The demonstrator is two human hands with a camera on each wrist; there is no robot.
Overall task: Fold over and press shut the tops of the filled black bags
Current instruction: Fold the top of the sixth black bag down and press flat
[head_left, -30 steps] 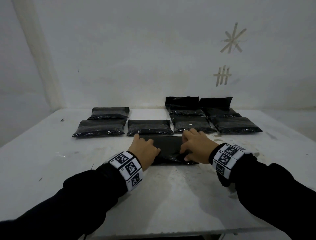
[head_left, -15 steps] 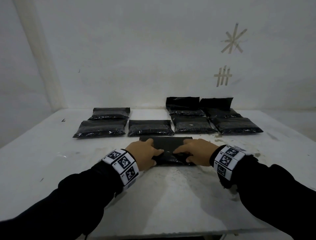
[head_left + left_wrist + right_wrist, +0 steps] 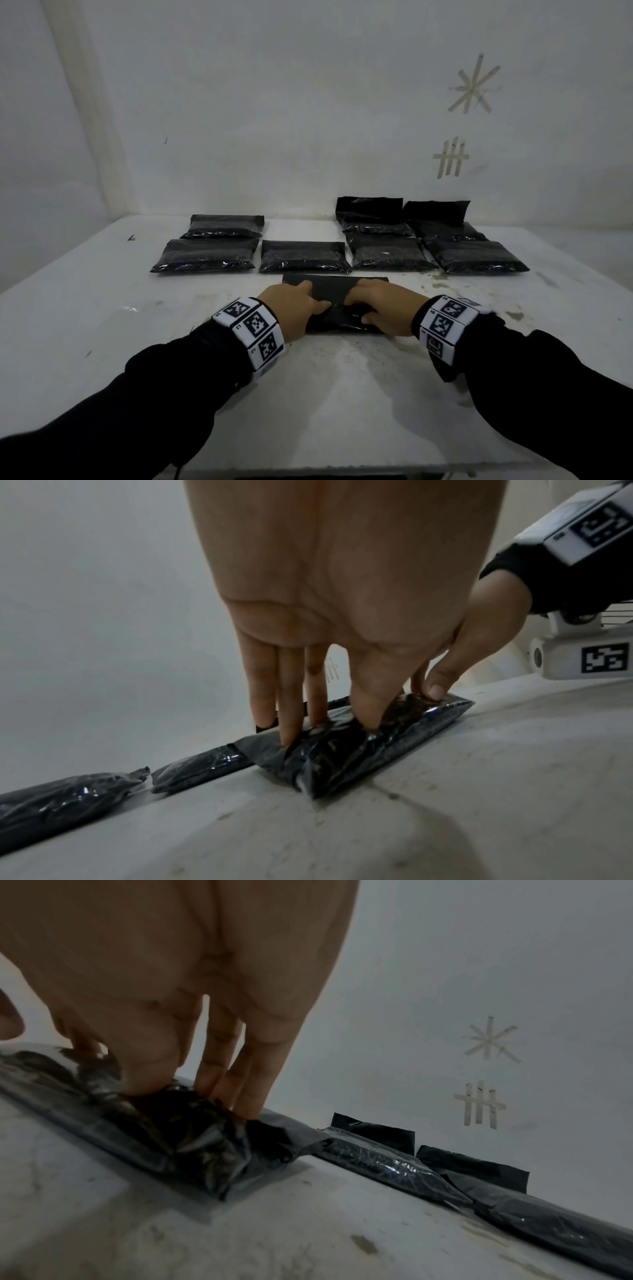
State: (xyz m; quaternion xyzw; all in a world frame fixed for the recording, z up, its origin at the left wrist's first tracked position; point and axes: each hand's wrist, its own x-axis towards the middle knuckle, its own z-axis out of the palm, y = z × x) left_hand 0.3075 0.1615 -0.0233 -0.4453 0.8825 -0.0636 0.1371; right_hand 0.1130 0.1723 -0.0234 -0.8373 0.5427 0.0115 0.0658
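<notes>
A filled black bag [image 3: 334,291] lies flat on the white table [image 3: 325,394] in front of me, with its flat top flap pointing away. My left hand [image 3: 294,303] presses its left half with straight fingers on the flap and the thumb pushed into the filled part. My right hand [image 3: 380,305] does the same on the right half. The thumbs nearly meet at the middle. In the left wrist view the left hand [image 3: 318,710] dents the bag [image 3: 359,756]. In the right wrist view the right hand [image 3: 212,1080] presses the bag [image 3: 205,1150].
Beyond the bag, three flat black bags lie at the left: [image 3: 226,226], [image 3: 205,255], [image 3: 303,257]. At the right lie several more [image 3: 387,255], the back two with tops standing against the wall [image 3: 370,212]. Tape marks [image 3: 450,159] are on the wall.
Both hands slid a little toward me along the bag and their fingers flattened onto the flap. The thumbs came together at the bag's middle.
</notes>
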